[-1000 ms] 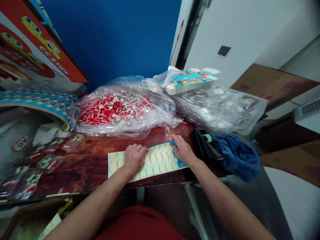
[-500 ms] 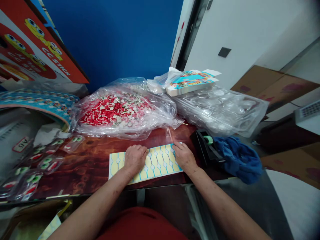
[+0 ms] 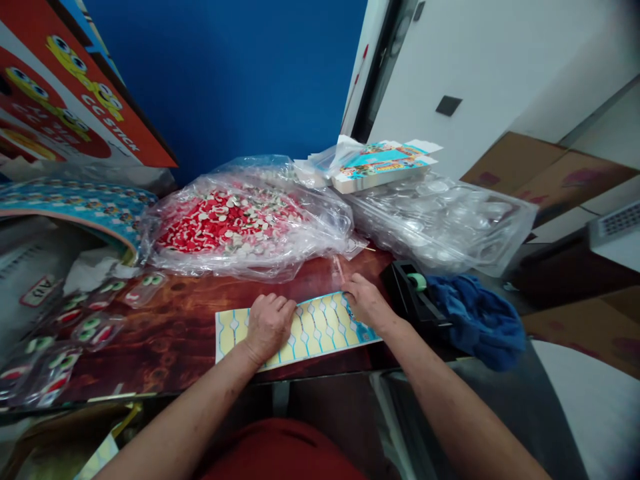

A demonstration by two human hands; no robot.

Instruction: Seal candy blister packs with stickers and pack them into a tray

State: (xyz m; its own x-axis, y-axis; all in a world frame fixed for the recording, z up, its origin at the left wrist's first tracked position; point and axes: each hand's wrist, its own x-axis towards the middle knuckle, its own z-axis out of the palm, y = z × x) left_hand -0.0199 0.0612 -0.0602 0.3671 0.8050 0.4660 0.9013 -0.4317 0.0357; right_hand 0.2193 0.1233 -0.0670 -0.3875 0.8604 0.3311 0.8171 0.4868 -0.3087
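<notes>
Yellow printed sheet, blue-lined, with pale diamond shapes along the middle: lies lengthwise at lower centre of the frame, on the dark wood-patterned worktop.

Left hand: laid over the sheet, left of its middle, fingers curled and resting; whether its grip takes any of the paper cannot be told.

Right hand: at the sheet's right end, fingers at the upper corner; a pinch is likely, but the fingertips are partly hidden and the grip cannot be confirmed.

Change, against half a second ago: a blue printed patch now shows under the right hand, where the yellow face ended at the wrist. Whether this is a lower layer or a turned-up end cannot be told; handling, by judgement, centres on that end.

Edges: the sheet's lower side lies close to the worktop's front edge, leaving little margin there. Above, a narrow strip separates it from the clear bag of red and white pieces.

Room: widest at left, between the sheet and the small clear packs. At right, the black tape dispenser stands near the right hand, blue cloth beyond, limiting sideways movement.
</notes>
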